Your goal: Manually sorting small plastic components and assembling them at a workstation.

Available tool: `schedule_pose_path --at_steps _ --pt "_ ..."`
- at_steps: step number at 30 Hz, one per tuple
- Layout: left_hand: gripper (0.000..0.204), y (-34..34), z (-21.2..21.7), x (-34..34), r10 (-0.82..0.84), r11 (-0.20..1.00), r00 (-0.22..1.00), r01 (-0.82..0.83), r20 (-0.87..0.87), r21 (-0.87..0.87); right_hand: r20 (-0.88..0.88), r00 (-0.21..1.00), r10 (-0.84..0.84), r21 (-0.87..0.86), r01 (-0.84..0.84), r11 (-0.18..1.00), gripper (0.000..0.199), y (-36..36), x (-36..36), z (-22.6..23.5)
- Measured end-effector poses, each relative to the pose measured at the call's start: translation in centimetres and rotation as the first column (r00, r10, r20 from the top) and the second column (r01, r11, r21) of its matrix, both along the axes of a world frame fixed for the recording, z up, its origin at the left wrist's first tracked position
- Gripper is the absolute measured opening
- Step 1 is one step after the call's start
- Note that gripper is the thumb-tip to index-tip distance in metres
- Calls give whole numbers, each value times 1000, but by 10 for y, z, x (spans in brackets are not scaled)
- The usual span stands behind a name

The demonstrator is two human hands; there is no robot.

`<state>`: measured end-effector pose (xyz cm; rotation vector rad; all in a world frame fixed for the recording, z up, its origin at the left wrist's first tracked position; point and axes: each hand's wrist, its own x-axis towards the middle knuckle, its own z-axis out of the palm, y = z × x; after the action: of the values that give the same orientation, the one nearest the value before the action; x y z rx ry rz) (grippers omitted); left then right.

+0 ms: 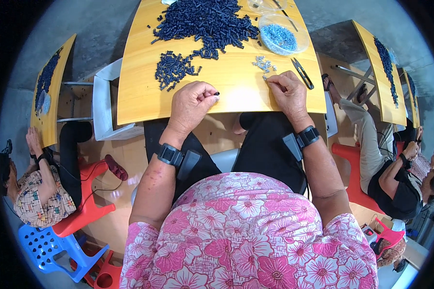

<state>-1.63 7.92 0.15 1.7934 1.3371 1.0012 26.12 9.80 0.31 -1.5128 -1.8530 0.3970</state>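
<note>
My left hand (193, 107) is over the table's near edge, thumb and forefinger pinching a small black tube-shaped piece (217, 94). To the right, my right hand (289, 96) rests at the tabletop with its fingertips pinched together; what sits between them is too small to make out. Just beyond those fingertips lie several small clear-and-bluish pieces (264, 63). A little heap of dark tube-shaped pieces (172, 70) lies beyond my left hand, and a much larger dark pile (202, 24) spreads behind it. Black thread snips (303, 73) lie right of my right hand.
A clear round tub (301, 41) of blue-tinted small pieces stands at the table's right, with another clear container (263, 6) behind. The yellow table (140, 103) ends just before my lap. People work at side tables (58, 96) left and right. A blue plastic stool (58, 250) stands lower left.
</note>
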Motion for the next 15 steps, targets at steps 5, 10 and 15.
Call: schedule_pose_path --at_steps 5,10,15 --pt "9 0 0 0 3 1000 1000 -3 -6 -6 -24 1000 -10 -41 9 999 14 0 -2 1" --pt "9 1 -1 0 -8 1000 1000 8 8 -9 31 999 -12 -11 13 1000 15 3 -1 -1" --pt "10 0 -1 -1 -1 1000 1000 1 5 -15 4 1000 -14 -19 14 1000 15 3 -4 2"
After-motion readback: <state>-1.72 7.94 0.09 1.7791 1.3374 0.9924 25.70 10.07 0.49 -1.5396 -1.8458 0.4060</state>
